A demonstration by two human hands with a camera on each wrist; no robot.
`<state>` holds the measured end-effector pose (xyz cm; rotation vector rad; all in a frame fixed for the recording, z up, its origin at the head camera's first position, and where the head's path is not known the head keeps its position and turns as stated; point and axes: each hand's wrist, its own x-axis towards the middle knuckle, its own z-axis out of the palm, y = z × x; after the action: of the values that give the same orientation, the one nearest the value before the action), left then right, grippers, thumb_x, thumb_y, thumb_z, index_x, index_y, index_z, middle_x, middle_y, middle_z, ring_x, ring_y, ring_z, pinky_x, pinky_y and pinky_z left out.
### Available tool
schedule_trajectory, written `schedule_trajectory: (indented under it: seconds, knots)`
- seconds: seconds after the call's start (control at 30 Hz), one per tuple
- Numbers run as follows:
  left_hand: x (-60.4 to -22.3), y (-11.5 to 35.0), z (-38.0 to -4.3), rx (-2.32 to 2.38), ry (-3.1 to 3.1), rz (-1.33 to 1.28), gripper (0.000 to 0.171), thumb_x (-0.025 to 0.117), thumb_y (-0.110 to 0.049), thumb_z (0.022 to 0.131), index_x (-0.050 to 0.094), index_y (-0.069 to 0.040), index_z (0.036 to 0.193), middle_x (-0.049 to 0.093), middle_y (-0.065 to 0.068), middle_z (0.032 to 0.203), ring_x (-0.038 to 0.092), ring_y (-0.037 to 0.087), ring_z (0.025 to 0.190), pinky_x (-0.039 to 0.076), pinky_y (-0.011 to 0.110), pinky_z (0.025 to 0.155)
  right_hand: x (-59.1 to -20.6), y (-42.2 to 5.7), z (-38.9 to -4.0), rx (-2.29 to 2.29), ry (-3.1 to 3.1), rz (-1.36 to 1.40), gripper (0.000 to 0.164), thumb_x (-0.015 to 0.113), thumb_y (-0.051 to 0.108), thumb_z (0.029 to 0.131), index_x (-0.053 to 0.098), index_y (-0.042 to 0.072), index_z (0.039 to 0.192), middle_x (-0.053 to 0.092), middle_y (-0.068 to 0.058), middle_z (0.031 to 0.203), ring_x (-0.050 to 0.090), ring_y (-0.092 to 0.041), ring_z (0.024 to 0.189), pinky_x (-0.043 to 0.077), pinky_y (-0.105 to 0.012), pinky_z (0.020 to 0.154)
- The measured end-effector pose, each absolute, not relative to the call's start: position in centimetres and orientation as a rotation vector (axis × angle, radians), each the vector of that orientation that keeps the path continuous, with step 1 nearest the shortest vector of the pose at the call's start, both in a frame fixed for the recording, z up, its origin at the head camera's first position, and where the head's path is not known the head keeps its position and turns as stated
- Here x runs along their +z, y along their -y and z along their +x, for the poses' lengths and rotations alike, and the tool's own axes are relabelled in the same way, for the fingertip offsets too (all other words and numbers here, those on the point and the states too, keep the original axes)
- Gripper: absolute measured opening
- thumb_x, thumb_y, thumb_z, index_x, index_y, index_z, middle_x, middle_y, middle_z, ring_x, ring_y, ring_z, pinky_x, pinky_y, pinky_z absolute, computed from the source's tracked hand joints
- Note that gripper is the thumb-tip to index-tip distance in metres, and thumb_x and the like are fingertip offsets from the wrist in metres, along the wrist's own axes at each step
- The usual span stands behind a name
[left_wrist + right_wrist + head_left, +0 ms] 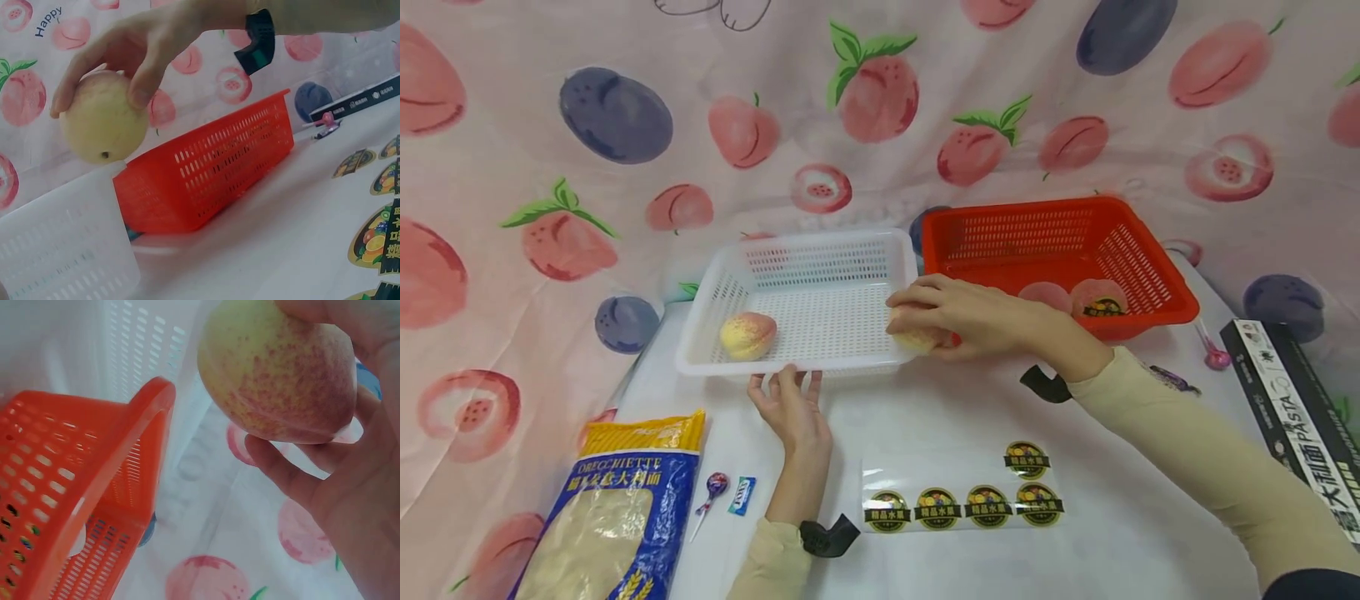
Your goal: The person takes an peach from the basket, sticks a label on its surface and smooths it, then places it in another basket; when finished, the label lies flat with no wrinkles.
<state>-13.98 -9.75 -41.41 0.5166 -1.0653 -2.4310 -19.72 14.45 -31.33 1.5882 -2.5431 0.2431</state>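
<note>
My right hand (958, 317) grips a yellow-and-pink peach (281, 375) over the right end of the white basket (820, 367), beside the red basket (1165, 292). In the left wrist view the held peach (103, 122) is above the white basket's corner, its stem end facing down. Another yellow-and-pink peach (748, 336) lies inside the white basket at the left. My left hand (793, 412) has its fingertips at the white basket's front rim. Two pinkish peaches lie in the red basket; the right peach (1093, 296) bears a black-and-gold sticker.
A sheet of round stickers (962, 496) lies on the white table in front. Left of it are a blue-and-yellow pasta bag (617, 500), a lollipop (715, 487) and a small wrapped candy (742, 496). A black pasta box (1292, 408) lies at the right.
</note>
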Motion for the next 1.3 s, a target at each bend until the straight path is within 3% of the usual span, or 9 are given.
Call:
schedule_trajectory:
  seconds: [0.1, 0.2, 0.43, 0.6, 0.83, 1.13, 1.3]
  knots:
    - [-41.9, 9.6, -14.2, -2.437, 1.057, 0.51, 0.043, 0.048, -0.007, 0.087, 0.028, -0.018, 0.123, 0.046, 0.007, 0.121, 0.05, 0.028, 0.107, 0.047, 0.038, 0.088, -31.8, -15.2, -18.4, 0.232, 2.547, 1.561, 0.053, 0.069, 0.026, 0.073, 0.047, 0.033, 0.121, 0.041, 0.007, 0.132, 0.036, -0.017, 0.119, 0.048, -0.032, 0.079]
    - [-42.4, 9.5, -14.5, -2.459, 1.035, 0.517, 0.035, 0.047, -0.009, 0.088, 0.033, -0.014, 0.119, 0.047, 0.007, 0.117, 0.051, 0.026, 0.101, 0.049, 0.036, 0.085, -32.6, -15.9, -16.9, 0.241, 2.551, 1.56, 0.056, 0.07, 0.024, 0.072, 0.047, 0.034, 0.121, 0.04, 0.008, 0.133, 0.035, -0.017, 0.119, 0.044, -0.035, 0.088]
    - [-43.0, 9.1, -14.9, -2.558, 0.918, 0.526, 0.007, 0.045, -0.018, 0.09, 0.043, -0.012, 0.092, 0.044, 0.001, 0.085, 0.051, 0.015, 0.076, 0.05, 0.028, 0.072, -35.0, -16.1, -15.1, 0.231, 2.593, 1.562, 0.054, 0.068, 0.021, 0.074, 0.047, 0.033, 0.121, 0.042, 0.006, 0.132, 0.036, -0.017, 0.118, 0.04, -0.037, 0.093]
    - [-43.3, 8.6, -14.4, -2.702, 0.886, 0.492, 0.018, 0.046, -0.026, 0.089, 0.042, -0.01, 0.081, 0.042, 0.001, 0.077, 0.049, 0.015, 0.072, 0.048, 0.025, 0.068, -37.5, -15.7, -15.4, 0.168, 2.691, 1.572, 0.047, 0.065, 0.017, 0.075, 0.05, 0.034, 0.116, 0.043, 0.006, 0.13, 0.036, -0.018, 0.117, 0.04, -0.039, 0.09]
    - [-44.2, 6.6, -13.1, -2.927, 1.214, 0.365, 0.025, 0.043, -0.042, 0.089, 0.042, -0.018, 0.084, 0.042, -0.004, 0.074, 0.045, 0.01, 0.07, 0.041, 0.022, 0.062, -39.6, -15.3, -15.7, 0.102, 2.751, 1.598, 0.049, 0.065, 0.012, 0.074, 0.052, 0.03, 0.117, 0.042, 0.004, 0.132, 0.038, -0.02, 0.115, 0.04, -0.043, 0.088]
    - [-44.0, 4.1, -11.6, -2.687, 1.823, -0.095, 0.027, 0.046, -0.035, 0.09, 0.046, -0.01, 0.082, 0.045, 0.001, 0.071, 0.046, 0.01, 0.058, 0.04, 0.02, 0.051, -40.3, -16.0, -16.0, 0.381, 2.871, 1.472, 0.069, 0.07, 0.018, 0.071, 0.039, 0.028, 0.132, 0.036, 0.004, 0.138, 0.033, -0.016, 0.125, 0.033, -0.045, 0.099]
    - [-43.5, 3.5, -11.1, -2.505, 2.031, -0.403, 0.026, 0.042, -0.023, 0.094, 0.045, 0.002, 0.086, 0.047, 0.008, 0.073, 0.047, 0.011, 0.059, 0.043, 0.02, 0.05, -40.7, -16.8, -15.8, 0.62, 2.868, 1.395, 0.078, 0.073, 0.025, 0.071, 0.03, 0.029, 0.136, 0.031, 0.007, 0.14, 0.03, -0.013, 0.127, 0.034, -0.04, 0.101]
